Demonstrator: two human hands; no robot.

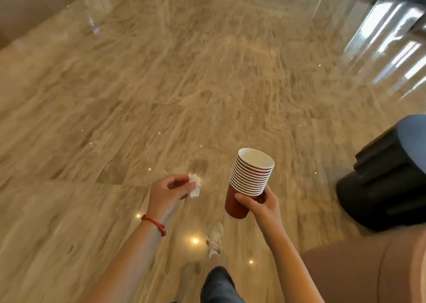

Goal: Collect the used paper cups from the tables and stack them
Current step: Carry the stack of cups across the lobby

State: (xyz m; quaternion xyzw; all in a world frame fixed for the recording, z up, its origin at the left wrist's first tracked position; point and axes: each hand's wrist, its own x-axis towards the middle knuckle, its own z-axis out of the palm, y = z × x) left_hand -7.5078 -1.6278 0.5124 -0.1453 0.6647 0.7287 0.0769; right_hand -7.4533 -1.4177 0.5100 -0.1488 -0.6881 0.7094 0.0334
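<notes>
The right hand (258,204) is wrapped round the lower part of a stack of cups (250,183), thumb across the front and fingers behind, holding it upright with a slight tilt to the left, the forearm coming up from the lower right. The cups are smooth paper, red outside and white inside, tapered cones with rolled white rims; about twelve rims show nested one over another, though blur makes the count uncertain. Left of the stack and apart from it, the left hand (169,193) curls its fingers round one crumpled white tissue (195,186), soft and creased, which pokes out past the fingertips. One red cord bracelet (155,224) circles that wrist. Below the stack, one white shoe (215,238) and a dark trouser leg (219,284) show over the floor (161,95), glossy beige stone with streaked veins and small bright light reflections. Right of the stack stands a black ribbed pedestal (382,187) with a blue-grey rounded top, and below it a brown curved upholstered seat (359,270).
</notes>
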